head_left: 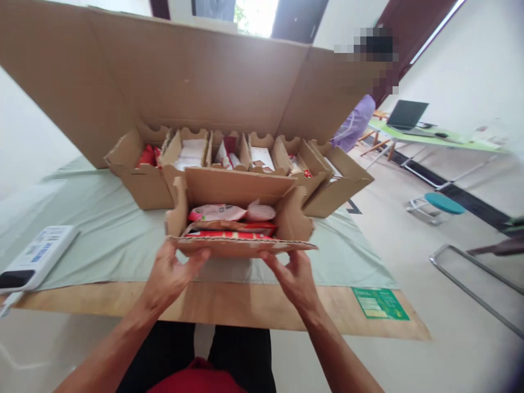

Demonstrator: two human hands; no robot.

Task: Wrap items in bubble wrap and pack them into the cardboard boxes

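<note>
A small open cardboard box [237,188] stands near the table's front edge, filled with pink and red snack packets [231,213]. My left hand [172,273] grips the box's front flap at its left end, fingers curled on it. At the flap's right end my right hand [292,275] pinches the edge from below. Behind it several similar small boxes [143,183] stand in a row, each holding packets.
A large flattened cardboard sheet [184,76] stands upright behind the row. A pale green cloth [102,234] covers the wooden table [229,305]. A white device [36,256] lies at the left. A person in purple [354,128], a desk with a laptop [405,114] and a stool [442,203] are at the right.
</note>
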